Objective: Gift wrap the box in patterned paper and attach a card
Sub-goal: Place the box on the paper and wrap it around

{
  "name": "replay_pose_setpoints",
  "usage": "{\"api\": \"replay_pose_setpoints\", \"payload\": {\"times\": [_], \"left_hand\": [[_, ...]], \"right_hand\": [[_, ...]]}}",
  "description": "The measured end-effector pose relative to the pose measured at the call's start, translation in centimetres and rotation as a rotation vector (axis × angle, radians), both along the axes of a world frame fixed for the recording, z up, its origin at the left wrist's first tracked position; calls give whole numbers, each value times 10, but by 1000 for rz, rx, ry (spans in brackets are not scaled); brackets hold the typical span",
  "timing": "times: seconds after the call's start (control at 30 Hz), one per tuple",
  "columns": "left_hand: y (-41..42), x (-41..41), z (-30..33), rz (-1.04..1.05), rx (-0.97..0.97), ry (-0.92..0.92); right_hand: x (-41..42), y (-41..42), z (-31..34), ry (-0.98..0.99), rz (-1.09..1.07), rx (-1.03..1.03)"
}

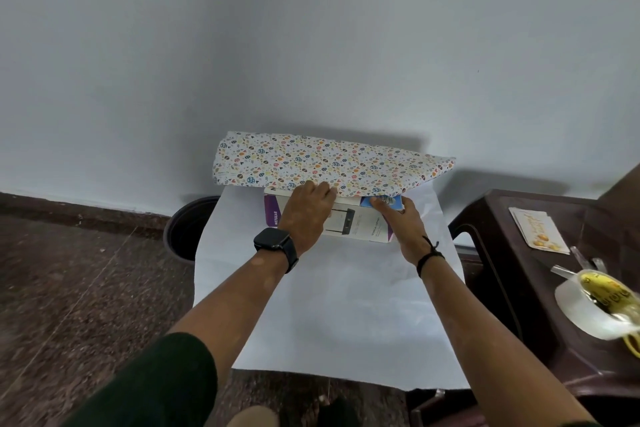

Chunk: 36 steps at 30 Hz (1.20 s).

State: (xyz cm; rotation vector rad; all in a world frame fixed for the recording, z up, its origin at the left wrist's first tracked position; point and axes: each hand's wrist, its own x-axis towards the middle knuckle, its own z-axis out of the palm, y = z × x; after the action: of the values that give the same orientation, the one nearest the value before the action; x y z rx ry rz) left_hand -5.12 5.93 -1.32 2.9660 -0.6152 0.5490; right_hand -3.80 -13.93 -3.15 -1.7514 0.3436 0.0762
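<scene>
Two hands at work on one box, white with purple ends and "NETGEAR" lettering on its left end, lying flat on the plain white reverse of a patterned paper sheet. Far edge of sheet folded over toward the near side, printed face up, covering the far part of the box. Left hand on the box top, fingers extended and reaching under the folded flap edge; exact hold on the paper not discernible. Black smartwatch on left wrist. Right hand at the right far corner of the box, thumb laid on the top and fingers wrapped round the right end, near a blue printed patch. Black cord bracelet on right wrist. Dark green sleeve on left forearm.

Card, pale with yellow motifs, lying well apart on a dark brown plastic stool at right. White tape roll on the same stool, near side; metallic blades beside it, likely scissors, partly hidden. Dark round bin at left behind the sheet, against a pale wall. Speckled brown floor beneath.
</scene>
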Motion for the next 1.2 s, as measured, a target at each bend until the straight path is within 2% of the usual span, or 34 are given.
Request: {"api": "replay_pose_setpoints", "payload": {"times": [0.13,0.27,0.43,0.57,0.7,0.77,0.87,1.03,1.2], "left_hand": [[0,-12,1,4,12,-60],[-1,-22,6,8,15,-39],[-3,-29,-2,39,-97,-8],[-7,-32,-3,48,11,54],[-9,-33,-2,67,88,92],[-10,-34,-2,71,118,94],[-11,-35,-1,74,139,109],[-13,-37,2,80,157,142],[-15,-38,6,77,165,162]], "right_hand": [[-12,0,2,-56,-25,-49],[-20,0,3,-97,-55,-66],[-28,1,4,-139,-67,-95],[-37,6,9,-164,-12,-99],[-38,5,10,-192,-48,-75],[-37,2,12,-208,-101,39],[-36,1,25,-260,-169,324],[-34,-9,39,-195,-310,795],[-33,-20,43,-260,-320,943]]}}
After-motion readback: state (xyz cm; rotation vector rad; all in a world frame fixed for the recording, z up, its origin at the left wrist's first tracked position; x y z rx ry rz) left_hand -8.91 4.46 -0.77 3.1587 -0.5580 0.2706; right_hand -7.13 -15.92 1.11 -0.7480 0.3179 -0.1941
